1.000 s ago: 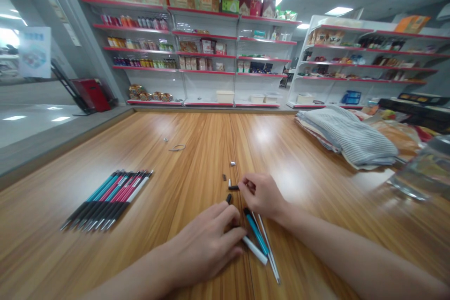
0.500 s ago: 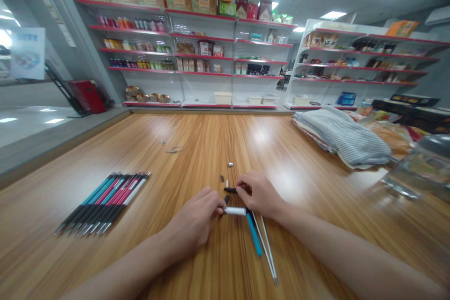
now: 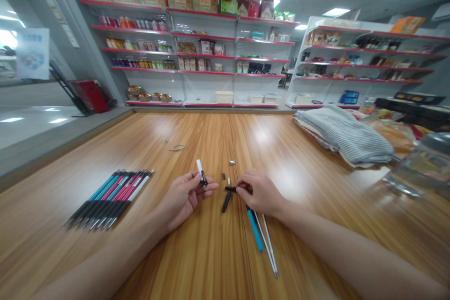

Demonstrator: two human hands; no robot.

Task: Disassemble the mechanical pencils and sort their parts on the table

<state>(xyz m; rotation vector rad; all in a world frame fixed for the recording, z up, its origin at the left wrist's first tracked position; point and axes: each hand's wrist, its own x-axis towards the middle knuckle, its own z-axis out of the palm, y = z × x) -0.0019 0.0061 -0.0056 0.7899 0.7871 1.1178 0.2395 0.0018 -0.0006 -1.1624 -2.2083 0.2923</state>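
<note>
My left hand [image 3: 183, 194] pinches a white pen barrel [image 3: 200, 170] with a black end, lifted and tilted above the wooden table [image 3: 147, 253]. My right hand [image 3: 258, 193] pinches a small black pen part [image 3: 231, 188] just over the table. Between the hands lies a black pen piece [image 3: 226, 201]. A teal pen barrel [image 3: 254, 228] and thin white refills [image 3: 269, 246] lie under my right wrist. Small loose parts [image 3: 232, 163] sit a little further away.
A row of several assembled teal, pink and black pens [image 3: 107, 192] lies at the left. A metal ring [image 3: 176, 147] lies further back. Folded striped cloth [image 3: 346, 136] and a clear container [image 3: 420, 166] are at the right. Stocked store shelves [image 3: 207, 47] stand behind.
My left hand picked the white barrel off the table and raised it, turning it upright. My right hand stayed in place on the black part.
</note>
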